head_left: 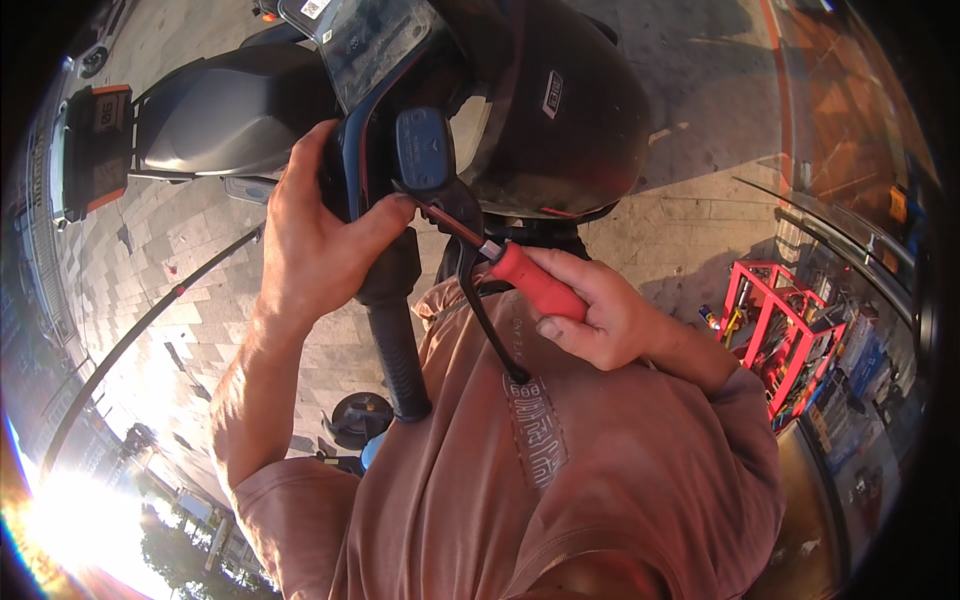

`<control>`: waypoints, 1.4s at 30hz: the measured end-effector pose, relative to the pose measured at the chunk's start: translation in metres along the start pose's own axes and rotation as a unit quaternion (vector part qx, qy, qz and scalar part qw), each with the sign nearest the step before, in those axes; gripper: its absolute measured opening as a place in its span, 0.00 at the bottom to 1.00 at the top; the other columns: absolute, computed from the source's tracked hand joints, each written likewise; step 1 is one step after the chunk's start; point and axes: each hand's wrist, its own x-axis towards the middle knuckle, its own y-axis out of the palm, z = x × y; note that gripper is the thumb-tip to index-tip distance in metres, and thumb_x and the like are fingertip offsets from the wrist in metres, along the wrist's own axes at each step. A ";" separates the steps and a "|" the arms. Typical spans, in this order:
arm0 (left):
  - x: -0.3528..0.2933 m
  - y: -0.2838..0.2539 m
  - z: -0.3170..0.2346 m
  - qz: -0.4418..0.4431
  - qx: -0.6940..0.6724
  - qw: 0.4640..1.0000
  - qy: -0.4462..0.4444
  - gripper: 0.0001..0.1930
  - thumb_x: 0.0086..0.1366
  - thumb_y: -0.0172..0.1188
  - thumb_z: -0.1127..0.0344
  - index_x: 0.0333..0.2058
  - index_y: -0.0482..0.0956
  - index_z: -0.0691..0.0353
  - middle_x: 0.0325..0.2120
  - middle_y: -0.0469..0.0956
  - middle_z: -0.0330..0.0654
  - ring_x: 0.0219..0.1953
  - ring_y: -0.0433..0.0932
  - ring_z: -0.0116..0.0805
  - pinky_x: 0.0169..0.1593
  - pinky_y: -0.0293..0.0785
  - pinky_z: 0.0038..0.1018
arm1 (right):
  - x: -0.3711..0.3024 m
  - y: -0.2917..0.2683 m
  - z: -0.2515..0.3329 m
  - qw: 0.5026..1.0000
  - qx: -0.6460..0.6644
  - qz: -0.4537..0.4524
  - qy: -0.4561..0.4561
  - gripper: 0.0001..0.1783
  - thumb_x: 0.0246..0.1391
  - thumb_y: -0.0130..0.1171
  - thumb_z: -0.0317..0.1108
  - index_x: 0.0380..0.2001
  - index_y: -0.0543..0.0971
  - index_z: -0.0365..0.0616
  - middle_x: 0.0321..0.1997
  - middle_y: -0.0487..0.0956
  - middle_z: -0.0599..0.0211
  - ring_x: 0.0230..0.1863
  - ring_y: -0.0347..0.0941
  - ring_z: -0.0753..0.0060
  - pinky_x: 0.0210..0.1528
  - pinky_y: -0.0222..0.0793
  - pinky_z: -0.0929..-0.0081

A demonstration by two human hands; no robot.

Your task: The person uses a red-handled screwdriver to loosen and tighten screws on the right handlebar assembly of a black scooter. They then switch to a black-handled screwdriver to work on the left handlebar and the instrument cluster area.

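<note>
My right hand (pixel 612 318) is wrapped round the red handle of a screwdriver (pixel 540 282). Its shaft slants up and left to the base of the black brake lever (pixel 485 325), below the dark brake fluid reservoir (pixel 423 150). The tip's exact seat is hidden near my left thumb. My left hand (pixel 315 245) grips the handlebar switch housing (pixel 387 270) of a scooter, thumb on the near side, fingers mostly hidden behind it. From that housing the ribbed black handlebar grip (pixel 397 360) runs down toward my shirt.
The scooter's dark front panel (pixel 570 110) rises beyond the handlebar. Its black seat (pixel 235 110) and an orange-trimmed rear box (pixel 95 150) lie to the left. A red tool rack (pixel 785 325) full of tools stands at the right, on paved ground (pixel 690 230). Sun glares at the lower left.
</note>
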 end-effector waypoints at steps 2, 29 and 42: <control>0.000 -0.001 -0.002 0.003 0.003 1.000 -0.003 0.40 0.47 0.73 0.62 0.58 0.66 0.72 0.43 0.79 0.50 0.44 0.79 0.36 0.51 0.75 0.32 | -0.001 -0.001 0.005 1.000 0.008 0.010 0.009 0.36 0.51 0.63 0.32 0.64 0.65 0.39 0.28 0.77 0.64 0.27 0.75 0.62 0.33 0.70 0.70; 0.004 -0.008 -0.005 0.059 0.058 0.997 -0.007 0.45 0.46 0.77 0.58 0.59 0.63 0.68 0.45 0.78 0.51 0.47 0.79 0.39 0.52 0.74 0.34 | 0.005 -0.002 -0.015 0.997 0.040 0.057 -0.019 0.41 0.47 0.62 0.27 0.65 0.61 0.33 0.35 0.78 0.58 0.33 0.77 0.57 0.37 0.71 0.69; 0.004 -0.006 -0.003 0.040 0.034 0.999 0.001 0.43 0.47 0.75 0.61 0.59 0.64 0.70 0.43 0.80 0.49 0.44 0.80 0.35 0.51 0.75 0.31 | 0.008 -0.005 -0.011 0.996 0.048 0.069 -0.010 0.41 0.47 0.60 0.27 0.66 0.60 0.34 0.35 0.79 0.56 0.34 0.78 0.53 0.37 0.71 0.67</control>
